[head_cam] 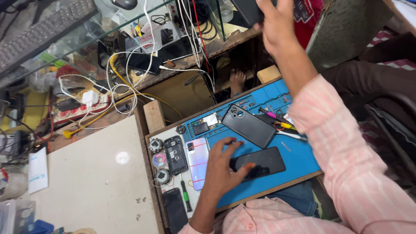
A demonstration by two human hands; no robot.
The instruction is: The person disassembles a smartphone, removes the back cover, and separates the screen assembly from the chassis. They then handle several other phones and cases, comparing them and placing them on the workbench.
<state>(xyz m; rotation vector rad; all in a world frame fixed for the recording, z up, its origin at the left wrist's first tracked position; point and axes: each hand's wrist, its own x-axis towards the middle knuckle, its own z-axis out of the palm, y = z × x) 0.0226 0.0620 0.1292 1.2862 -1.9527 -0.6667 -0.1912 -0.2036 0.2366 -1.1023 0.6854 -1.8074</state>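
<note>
My left hand (223, 167) lies over the left end of a black phone (264, 161) that rests screen-up on the blue work mat (299, 160); the thumb sits on the screen and the fingers curl over its edge. My right hand (277, 24) is raised far up at the top of the view, closed around a dark flat object (247, 12), partly cut off by the frame. A dark grey phone back cover (248, 125) lies on the mat above the black phone. A pale iridescent phone back (198, 161) lies just left of my left hand.
An opened phone frame (175, 154), small round parts (159, 160), another black phone (175, 209) and a green-handled screwdriver (185, 197) lie at the mat's left. Pink and yellow tools (279, 121) lie at its right. Tangled cables and a power strip (82, 108) fill the shelf behind.
</note>
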